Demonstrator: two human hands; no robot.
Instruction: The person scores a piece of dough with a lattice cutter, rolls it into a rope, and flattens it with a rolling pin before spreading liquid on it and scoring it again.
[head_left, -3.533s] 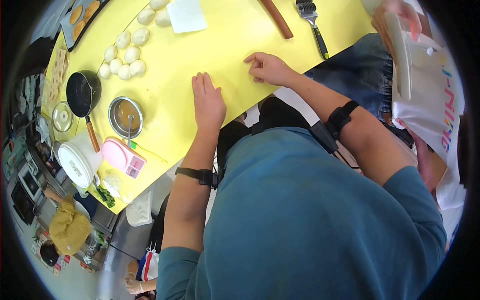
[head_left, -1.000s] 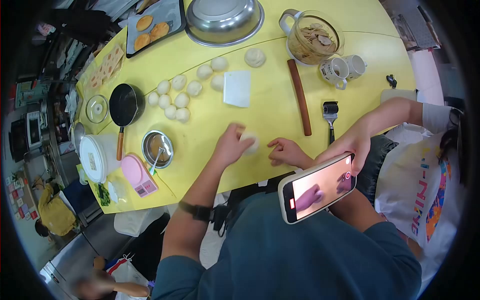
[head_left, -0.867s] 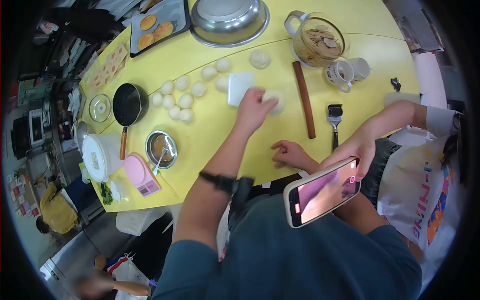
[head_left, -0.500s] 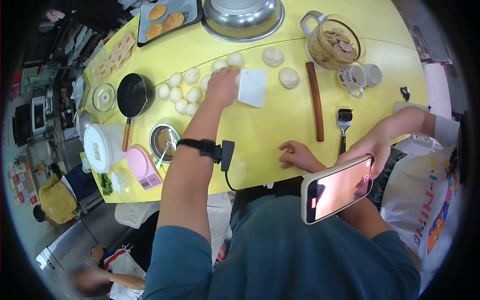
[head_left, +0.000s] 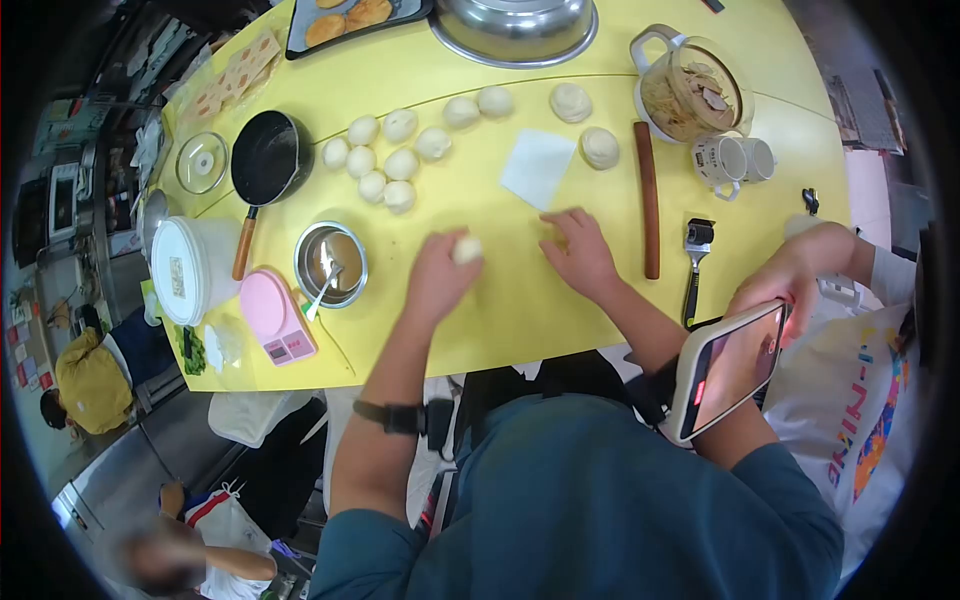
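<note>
My left hand (head_left: 441, 278) is closed around a small white dough ball (head_left: 467, 250), just above the yellow table. To its right my right hand (head_left: 580, 252) has its fingers apart and holds nothing. Its fingertips are near the lower corner of a flat white sheet, which looks like a dough scraper (head_left: 540, 168). Several smooth dough balls (head_left: 401, 164) lie in a loose cluster beyond my left hand. Two dough rounds with swirled tops, one nearer (head_left: 600, 148) and one farther (head_left: 571, 102), lie right of the scraper.
A wooden rolling pin (head_left: 648, 200), a black-handled roller cutter (head_left: 693, 265), mugs (head_left: 718, 162) and a glass pot (head_left: 690, 95) stand right. Left are a pan (head_left: 268, 160), a steel bowl (head_left: 362, 262) and a pink scale (head_left: 268, 305). Another person's hand holds a phone (head_left: 735, 370) over my right arm.
My left hand has come back from the dough cluster with one ball. My right hand has moved forward toward the scraper. The view has shifted slightly.
</note>
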